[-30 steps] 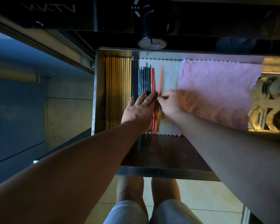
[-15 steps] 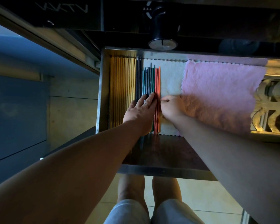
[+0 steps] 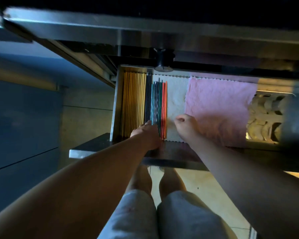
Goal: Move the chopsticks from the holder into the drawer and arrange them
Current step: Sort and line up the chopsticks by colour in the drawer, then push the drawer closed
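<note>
In a dim kitchen, an open steel drawer (image 3: 114,107) holds the chopsticks (image 3: 155,104) in tidy rows along its left side. The left hand (image 3: 145,134) rests on their near ends, grip spread flat. The right hand (image 3: 186,126) sits over the white mat (image 3: 177,100), grip curled closed, holding nothing.

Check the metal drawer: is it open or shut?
Open: the metal drawer is pulled out, exposing yellow wooden chopsticks, dark and coloured chopsticks and a crinkled pink cloth lying inside.
</note>
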The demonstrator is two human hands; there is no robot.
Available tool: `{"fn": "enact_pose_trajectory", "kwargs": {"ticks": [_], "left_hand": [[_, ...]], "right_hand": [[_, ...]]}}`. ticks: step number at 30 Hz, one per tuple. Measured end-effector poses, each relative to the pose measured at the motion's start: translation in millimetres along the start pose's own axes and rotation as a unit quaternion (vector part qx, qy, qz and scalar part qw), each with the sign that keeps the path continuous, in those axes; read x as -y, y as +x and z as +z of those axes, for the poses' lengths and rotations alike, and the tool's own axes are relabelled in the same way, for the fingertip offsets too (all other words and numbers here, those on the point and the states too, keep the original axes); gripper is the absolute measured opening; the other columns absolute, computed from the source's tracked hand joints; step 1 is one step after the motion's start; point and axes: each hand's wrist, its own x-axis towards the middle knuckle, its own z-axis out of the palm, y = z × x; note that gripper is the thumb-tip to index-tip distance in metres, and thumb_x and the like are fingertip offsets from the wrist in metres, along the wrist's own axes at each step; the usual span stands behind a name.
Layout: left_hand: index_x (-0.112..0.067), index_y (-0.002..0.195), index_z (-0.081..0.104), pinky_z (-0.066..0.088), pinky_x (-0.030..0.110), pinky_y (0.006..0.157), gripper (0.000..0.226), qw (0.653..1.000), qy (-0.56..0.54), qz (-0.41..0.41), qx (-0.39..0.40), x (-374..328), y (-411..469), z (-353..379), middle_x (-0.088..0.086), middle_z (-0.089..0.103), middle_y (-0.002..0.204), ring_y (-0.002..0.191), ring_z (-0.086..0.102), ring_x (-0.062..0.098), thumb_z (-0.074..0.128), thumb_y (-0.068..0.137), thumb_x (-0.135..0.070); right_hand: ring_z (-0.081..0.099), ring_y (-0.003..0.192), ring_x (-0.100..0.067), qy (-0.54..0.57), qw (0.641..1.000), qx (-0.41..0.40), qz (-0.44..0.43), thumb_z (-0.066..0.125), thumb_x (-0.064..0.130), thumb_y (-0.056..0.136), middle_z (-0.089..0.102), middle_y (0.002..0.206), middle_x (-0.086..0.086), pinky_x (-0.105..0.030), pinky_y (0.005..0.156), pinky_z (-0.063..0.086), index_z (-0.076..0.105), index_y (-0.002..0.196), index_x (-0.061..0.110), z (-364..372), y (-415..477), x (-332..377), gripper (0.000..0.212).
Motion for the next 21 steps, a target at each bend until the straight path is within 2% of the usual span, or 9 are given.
{"fn": "enact_pose_trajectory", "kwargs": {"ticks": [3,6,8,10,12,15,17,19,21], "left_hand": [[-0.024,0.149,0.031,0.037,0.050,0.107,0.056,0.998,-0.057,-0.013,-0.029,-11.0,-45.9,-8.4,0.002,0.022,0.159,0.139,0.032,0.031,0.050,0.097,-0.034],[-0.022,0.135,0.047,0.048,0.044,0.092,0.042,0.992,-0.095,-0.003,-0.084,-21.9,-85.6,-11.4,0.004,0.048,0.137,0.116,0.051,0.024,0.045,0.097,-0.040],[-0.022,0.130,0.051,0.052,0.039,0.083,0.038,0.986,-0.136,0.010,-0.099,-29.5,-109.3,-9.5,0.003,0.057,0.123,0.102,0.057,0.020,0.044,0.097,-0.040],[-0.022,0.131,0.053,0.053,0.037,0.083,0.038,0.976,-0.186,0.031,-0.108,-37.7,-130.7,-3.4,0.004,0.062,0.121,0.100,0.060,0.020,0.044,0.097,-0.037],[-0.020,0.133,0.053,0.051,0.037,0.090,0.040,0.960,-0.246,0.044,-0.129,-45.9,-150.3,3.1,0.004,0.063,0.125,0.106,0.060,0.020,0.048,0.096,-0.034],[-0.017,0.129,0.059,0.048,0.036,0.097,0.037,0.906,-0.394,0.020,-0.150,-57.6,-174.0,10.1,0.001,0.064,0.123,0.108,0.060,0.017,0.055,0.093,-0.028],[-0.016,0.123,0.064,0.050,0.034,0.094,0.032,0.864,-0.481,-0.013,-0.149,-62.3,-182.6,17.3,0.000,0.067,0.117,0.102,0.063,0.016,0.059,0.093,-0.027],[-0.016,0.119,0.065,0.054,0.033,0.081,0.027,0.809,-0.578,-0.060,-0.090,-65.9,-189.1,23.9,0.001,0.069,0.110,0.093,0.066,0.016,0.058,0.095,-0.028],[-0.013,0.114,0.064,0.055,0.031,0.062,0.023,0.723,-0.682,-0.112,0.000,-69.3,-195.8,27.9,0.004,0.070,0.104,0.085,0.068,0.019,0.058,0.096,-0.027]], "right_hand": [[0.062,0.101,-0.028,-0.012,1.000,-0.012,-0.014,0.054,0.020,0.093,0.068,0.110,-0.009,-0.031,0.085,0.049,0.067,0.107,0.009,-25.0,-39.5,1.3,0.022],[0.062,0.100,-0.022,0.000,0.999,-0.024,-0.041,0.054,0.025,0.093,0.068,0.111,-0.003,-0.021,0.077,0.041,0.067,0.109,0.014,-48.0,-79.9,0.5,0.023],[0.061,0.096,-0.015,0.024,0.998,-0.032,-0.047,0.055,0.028,0.093,0.068,0.108,0.001,-0.016,0.072,0.038,0.067,0.108,0.019,-62.4,-103.9,0.9,0.021],[0.059,0.090,-0.009,0.062,0.996,-0.046,-0.051,0.056,0.028,0.093,0.067,0.101,0.005,-0.013,0.067,0.041,0.068,0.104,0.023,-75.9,-126.4,0.6,0.017],[0.061,0.083,-0.006,0.105,0.992,-0.053,-0.057,0.056,0.028,0.092,0.067,0.094,0.008,-0.019,0.070,0.047,0.067,0.097,0.027,-88.7,-147.4,-1.3,0.011],[0.059,0.069,-0.001,0.162,0.985,-0.054,-0.035,0.057,0.023,0.092,0.066,0.084,0.010,-0.031,0.068,0.056,0.066,0.088,0.027,-102.9,-173.8,-11.5,0.010],[0.060,0.058,-0.004,0.220,0.975,-0.038,0.011,0.057,0.019,0.092,0.065,0.079,0.008,-0.042,0.065,0.059,0.066,0.081,0.025,-108.7,-184.2,-21.9,0.016],[0.065,0.063,-0.012,0.259,0.964,0.003,0.056,0.054,0.017,0.094,0.070,0.088,-0.002,-0.041,0.063,0.056,0.065,0.082,0.023,-113.3,-192.2,-33.0,0.017],[0.068,0.072,-0.019,0.272,0.957,0.031,0.092,0.053,0.020,0.095,0.073,0.094,-0.007,-0.036,0.067,0.052,0.066,0.092,0.018,-118.0,-197.9,-45.3,0.014]]}}
